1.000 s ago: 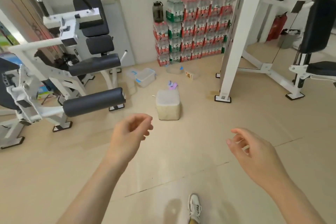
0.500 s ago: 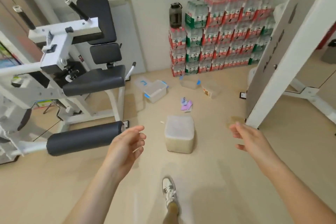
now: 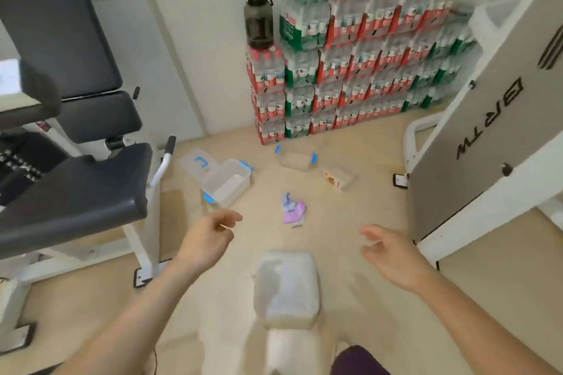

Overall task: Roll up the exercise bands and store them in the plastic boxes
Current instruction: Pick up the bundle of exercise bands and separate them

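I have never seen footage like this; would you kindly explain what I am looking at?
There is no machine: the view comes from a camera worn on a person's head, looking down at a gym floor. The left hand and right hand reach forward, both empty. On the floor lie purple exercise bands, an open plastic box with blue clips, a second clear box and a frosted lidded container. Packs of bottled water are stacked behind.

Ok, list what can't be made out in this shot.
Head view:
Purple bands: small and blurred; count and rolled state unclear.
Frosted box, nearest: cloudy lid hides contents.
Labelled box: print blurred.
Gym machine: cut off by left edge.
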Demonstrator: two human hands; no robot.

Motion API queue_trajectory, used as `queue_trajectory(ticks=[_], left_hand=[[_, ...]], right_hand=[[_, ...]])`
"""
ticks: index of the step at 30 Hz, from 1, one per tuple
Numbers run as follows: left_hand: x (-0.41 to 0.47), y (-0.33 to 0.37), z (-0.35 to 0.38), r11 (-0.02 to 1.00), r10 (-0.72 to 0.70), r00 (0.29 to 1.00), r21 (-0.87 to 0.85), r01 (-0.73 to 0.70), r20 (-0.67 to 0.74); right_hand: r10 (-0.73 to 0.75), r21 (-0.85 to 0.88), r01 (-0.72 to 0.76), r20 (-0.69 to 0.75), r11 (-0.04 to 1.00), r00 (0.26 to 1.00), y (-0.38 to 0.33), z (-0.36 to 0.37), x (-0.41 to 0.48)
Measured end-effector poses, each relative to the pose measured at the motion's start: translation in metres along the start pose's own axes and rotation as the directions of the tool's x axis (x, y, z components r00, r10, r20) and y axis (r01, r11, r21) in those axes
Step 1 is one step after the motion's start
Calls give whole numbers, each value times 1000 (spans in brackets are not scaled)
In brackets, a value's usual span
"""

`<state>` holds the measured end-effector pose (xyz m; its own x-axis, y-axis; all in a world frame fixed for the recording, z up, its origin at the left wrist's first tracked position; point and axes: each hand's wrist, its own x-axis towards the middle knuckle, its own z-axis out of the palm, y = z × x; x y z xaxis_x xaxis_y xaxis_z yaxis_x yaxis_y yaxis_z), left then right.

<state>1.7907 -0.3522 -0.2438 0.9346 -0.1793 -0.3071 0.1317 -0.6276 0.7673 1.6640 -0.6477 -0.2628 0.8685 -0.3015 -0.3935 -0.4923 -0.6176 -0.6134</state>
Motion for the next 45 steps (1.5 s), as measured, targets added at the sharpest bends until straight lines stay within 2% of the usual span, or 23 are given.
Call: queue_trajectory(ticks=[3,7,9,12,14,18,22,27,32,35,36,37,38,40,41,43,45], left_hand=[[85,12,25,961,36,997,272,-55,74],[192,19,66,930,0,986,362,-61,168],[243,19,87,940,-67,984,342,7,164],[310,16,117,960,-236,952,201,196,195],[353,10,136,946,-314,931,139,292,186],[433,-10,173,924,-381,900,68,376,212],[517,-60,208,919,-390,891,38,393,230],[635,-155,250,941,-318,888,224,253,332],[723,-274,320,895,-441,825,245,374,353],[752,-328,382,898,-439,812,221,380,384],[759,-342,403,909,-416,811,223,353,412],[765,-356,423,929,-355,818,268,255,452],[771,-370,444,933,-267,820,348,90,506],[781,-392,480,863,-119,787,455,-219,605],[786,-403,495,810,-103,764,499,-307,637],[794,-419,509,712,-127,749,586,-387,650],[798,-424,508,642,-81,758,616,-457,647]], right_hand=[[-24,-153,39,98,987,995,-3,-5,85],[-19,-217,63,199,974,980,5,-12,214],[14,-115,11,208,993,978,12,-15,281],[74,91,-96,219,991,973,17,-10,366],[97,136,-132,236,982,967,22,2,419],[170,171,-223,281,960,945,31,43,511],[294,204,-350,257,914,920,50,94,583],[367,129,-394,193,910,910,95,178,675],[444,194,-500,271,844,854,166,304,757],[490,206,-571,337,795,804,212,362,794],[487,203,-565,332,800,808,225,378,804],[477,190,-552,329,812,815,238,394,813],[450,159,-520,333,839,829,252,408,819],[410,58,-457,353,887,841,275,428,828],[391,28,-430,365,902,845,285,436,831],[323,-13,-342,364,940,873,293,445,835],[242,-125,-210,361,970,901,298,454,834]])
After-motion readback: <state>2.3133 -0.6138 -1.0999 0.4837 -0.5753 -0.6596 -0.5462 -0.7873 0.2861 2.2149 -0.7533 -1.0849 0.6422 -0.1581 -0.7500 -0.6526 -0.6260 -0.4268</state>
